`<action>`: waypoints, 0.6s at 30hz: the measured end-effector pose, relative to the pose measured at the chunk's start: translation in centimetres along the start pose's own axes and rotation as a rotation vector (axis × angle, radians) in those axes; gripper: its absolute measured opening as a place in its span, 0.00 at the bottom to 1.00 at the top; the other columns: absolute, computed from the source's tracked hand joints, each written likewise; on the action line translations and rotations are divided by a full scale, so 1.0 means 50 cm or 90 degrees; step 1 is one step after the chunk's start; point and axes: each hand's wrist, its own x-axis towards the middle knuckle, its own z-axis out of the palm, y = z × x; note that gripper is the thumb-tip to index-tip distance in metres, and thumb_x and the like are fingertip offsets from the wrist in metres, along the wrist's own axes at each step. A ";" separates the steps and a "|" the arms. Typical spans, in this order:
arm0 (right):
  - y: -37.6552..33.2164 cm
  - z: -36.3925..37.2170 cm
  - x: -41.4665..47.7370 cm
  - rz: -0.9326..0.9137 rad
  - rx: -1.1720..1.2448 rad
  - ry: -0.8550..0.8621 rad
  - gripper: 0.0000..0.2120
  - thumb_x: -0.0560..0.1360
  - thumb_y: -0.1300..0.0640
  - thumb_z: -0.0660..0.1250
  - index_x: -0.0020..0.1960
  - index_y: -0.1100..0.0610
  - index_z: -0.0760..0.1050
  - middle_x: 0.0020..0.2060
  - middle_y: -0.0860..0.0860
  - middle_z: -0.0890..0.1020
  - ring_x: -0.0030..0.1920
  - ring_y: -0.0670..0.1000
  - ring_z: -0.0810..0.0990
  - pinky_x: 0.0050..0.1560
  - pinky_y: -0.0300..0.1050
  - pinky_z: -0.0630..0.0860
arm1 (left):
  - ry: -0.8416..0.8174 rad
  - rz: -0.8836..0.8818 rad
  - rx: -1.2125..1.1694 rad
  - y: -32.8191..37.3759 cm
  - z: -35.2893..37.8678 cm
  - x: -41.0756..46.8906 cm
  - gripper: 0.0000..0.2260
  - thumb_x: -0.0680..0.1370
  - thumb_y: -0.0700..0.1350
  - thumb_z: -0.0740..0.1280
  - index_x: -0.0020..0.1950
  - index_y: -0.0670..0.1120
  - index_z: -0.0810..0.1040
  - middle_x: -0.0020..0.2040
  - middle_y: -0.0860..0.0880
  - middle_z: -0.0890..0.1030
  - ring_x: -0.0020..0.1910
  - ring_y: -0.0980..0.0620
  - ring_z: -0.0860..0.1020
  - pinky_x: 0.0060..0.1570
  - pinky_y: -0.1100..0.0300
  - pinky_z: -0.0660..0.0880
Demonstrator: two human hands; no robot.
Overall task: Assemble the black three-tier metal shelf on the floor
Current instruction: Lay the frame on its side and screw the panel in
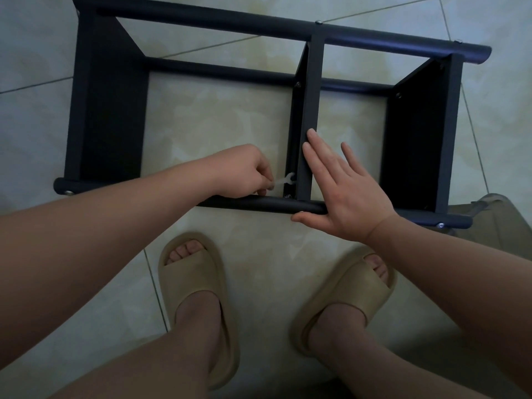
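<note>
The black metal shelf [112, 110] lies on its side on the tiled floor, with three shelf panels standing between round black posts. My left hand [244, 171] pinches a small white flat wrench [283, 181] whose open jaw sits at a nut on the left face of the middle panel [309, 110], just above the near post [259, 201]. My right hand [342, 188] lies flat with straight fingers on the middle panel's edge and across the near post, the thumb under the post.
My two feet in beige slides [195, 286] stand on the pale floor tiles [218, 116] just in front of the shelf. A clear plastic bag [486, 208] lies at the shelf's right end. Silver bolt heads [440, 225] show on the post ends.
</note>
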 end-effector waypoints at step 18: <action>-0.004 -0.005 0.003 0.004 0.007 -0.002 0.50 0.76 0.28 0.56 0.81 0.65 0.51 0.82 0.59 0.50 0.81 0.57 0.57 0.79 0.63 0.55 | 0.117 -0.038 -0.368 0.006 -0.031 0.010 0.07 0.75 0.38 0.72 0.39 0.46 0.78 0.46 0.45 0.84 0.47 0.52 0.81 0.50 0.56 0.78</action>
